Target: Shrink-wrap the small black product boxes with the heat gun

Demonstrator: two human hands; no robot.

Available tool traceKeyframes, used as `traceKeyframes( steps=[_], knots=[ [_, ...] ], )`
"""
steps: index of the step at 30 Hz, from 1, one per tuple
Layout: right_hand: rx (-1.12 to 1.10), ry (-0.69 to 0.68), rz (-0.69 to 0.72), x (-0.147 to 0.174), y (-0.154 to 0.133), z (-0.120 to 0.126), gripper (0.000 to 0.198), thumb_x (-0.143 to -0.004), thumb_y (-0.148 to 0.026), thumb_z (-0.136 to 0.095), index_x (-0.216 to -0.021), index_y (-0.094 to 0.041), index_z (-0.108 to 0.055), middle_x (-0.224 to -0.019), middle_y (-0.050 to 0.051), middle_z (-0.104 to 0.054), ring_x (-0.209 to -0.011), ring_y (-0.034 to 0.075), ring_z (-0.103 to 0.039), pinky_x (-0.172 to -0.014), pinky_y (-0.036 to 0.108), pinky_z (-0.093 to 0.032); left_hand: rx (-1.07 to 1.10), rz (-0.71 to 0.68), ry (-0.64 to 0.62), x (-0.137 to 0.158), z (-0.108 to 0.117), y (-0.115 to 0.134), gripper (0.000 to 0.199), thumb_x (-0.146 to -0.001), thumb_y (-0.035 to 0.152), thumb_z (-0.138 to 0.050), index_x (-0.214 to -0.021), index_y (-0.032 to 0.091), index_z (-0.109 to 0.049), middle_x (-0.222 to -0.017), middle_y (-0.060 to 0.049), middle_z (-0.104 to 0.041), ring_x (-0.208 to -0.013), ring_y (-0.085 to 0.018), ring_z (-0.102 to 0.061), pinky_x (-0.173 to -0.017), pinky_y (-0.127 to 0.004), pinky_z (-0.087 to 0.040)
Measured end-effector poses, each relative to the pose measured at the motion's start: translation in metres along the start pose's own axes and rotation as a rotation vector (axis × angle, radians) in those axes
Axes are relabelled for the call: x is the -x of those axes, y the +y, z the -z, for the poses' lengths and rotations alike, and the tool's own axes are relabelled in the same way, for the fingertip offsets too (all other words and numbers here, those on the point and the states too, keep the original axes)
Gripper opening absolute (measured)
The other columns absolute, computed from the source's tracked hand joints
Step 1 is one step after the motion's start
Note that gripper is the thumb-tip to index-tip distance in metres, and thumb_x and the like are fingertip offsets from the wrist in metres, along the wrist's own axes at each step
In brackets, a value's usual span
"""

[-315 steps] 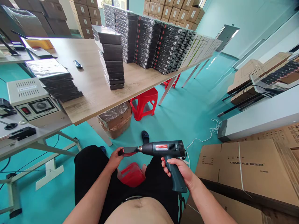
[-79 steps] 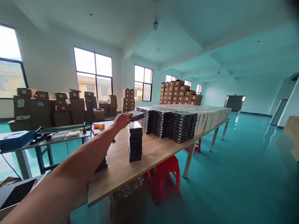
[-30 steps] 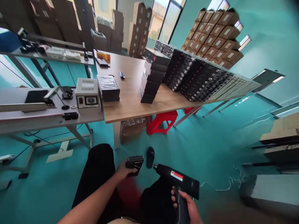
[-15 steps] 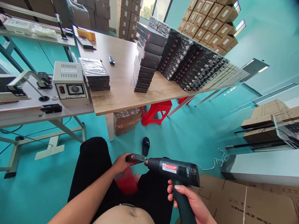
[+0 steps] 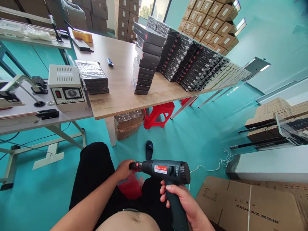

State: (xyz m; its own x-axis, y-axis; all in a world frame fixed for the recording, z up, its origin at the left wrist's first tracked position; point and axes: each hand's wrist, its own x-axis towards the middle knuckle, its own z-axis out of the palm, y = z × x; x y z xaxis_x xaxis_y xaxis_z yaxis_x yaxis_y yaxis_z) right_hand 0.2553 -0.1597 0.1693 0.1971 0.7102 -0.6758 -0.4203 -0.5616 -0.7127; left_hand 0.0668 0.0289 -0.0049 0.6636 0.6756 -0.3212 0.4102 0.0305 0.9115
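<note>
My right hand [image 5: 176,199] is wrapped around the handle of a dark green heat gun [image 5: 168,170], its nozzle pointing left. In my left hand [image 5: 125,169] is a small black box [image 5: 136,166] with a red mark, held above my lap. The heat gun's nozzle overlaps the box in view and hides part of it; whether the two touch I cannot tell. On the wooden table [image 5: 113,106] ahead stand a tall stack of black boxes [image 5: 146,64] and a low stack of film-wrapped black boxes [image 5: 92,77].
A sealing machine with a control box [image 5: 67,88] stands at the left. Under the table are a red stool [image 5: 158,114] and a wrapped carton [image 5: 128,125]. A flat carton [image 5: 231,202] lies at the right, near a white cord [image 5: 223,160]. A black slipper [image 5: 149,149] is on the floor.
The heat gun in my right hand has moved left, and its nozzle now covers much of the box. My left hand keeps its hold. The whole view has shifted slightly.
</note>
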Motion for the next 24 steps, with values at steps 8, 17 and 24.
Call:
traceKeyframes(
  steps=[8, 17, 24],
  knots=[
    [-0.095, 0.105, -0.001, 0.006, -0.006, 0.027, 0.029, -0.082, -0.029, -0.061, -0.104, -0.011, -0.066, -0.086, 0.009, -0.069, -0.071, 0.017, -0.066, -0.055, 0.024, -0.050, 0.395, 0.047, -0.060, -0.011, -0.005, -0.024, 0.041, -0.055, 0.029, -0.080, -0.090, 0.015, -0.065, -0.080, -0.004, -0.068, -0.081, -0.025, -0.063, -0.075, -0.036, -0.047],
    [-0.155, 0.091, -0.007, 0.004, 0.003, 0.037, 0.027, -0.082, -0.027, -0.060, -0.102, -0.011, -0.066, -0.085, 0.009, -0.069, -0.069, 0.016, -0.065, -0.054, 0.023, -0.050, 0.714, 0.137, -0.122, -0.010, -0.006, -0.017, 0.045, -0.049, 0.014, -0.084, -0.090, 0.015, -0.063, -0.079, -0.005, -0.071, -0.079, -0.027, -0.067, -0.077, -0.043, -0.052],
    [-0.352, 0.007, -0.075, 0.013, 0.004, 0.054, 0.029, -0.081, -0.027, -0.058, -0.104, -0.011, -0.067, -0.084, 0.008, -0.068, -0.064, 0.013, -0.063, -0.051, 0.019, -0.048, 1.161, 0.438, -0.076, -0.004, 0.016, -0.006, 0.031, -0.068, 0.025, -0.070, -0.095, 0.011, -0.064, -0.081, -0.013, -0.074, -0.073, -0.027, -0.071, -0.073, -0.041, -0.056]
  ],
)
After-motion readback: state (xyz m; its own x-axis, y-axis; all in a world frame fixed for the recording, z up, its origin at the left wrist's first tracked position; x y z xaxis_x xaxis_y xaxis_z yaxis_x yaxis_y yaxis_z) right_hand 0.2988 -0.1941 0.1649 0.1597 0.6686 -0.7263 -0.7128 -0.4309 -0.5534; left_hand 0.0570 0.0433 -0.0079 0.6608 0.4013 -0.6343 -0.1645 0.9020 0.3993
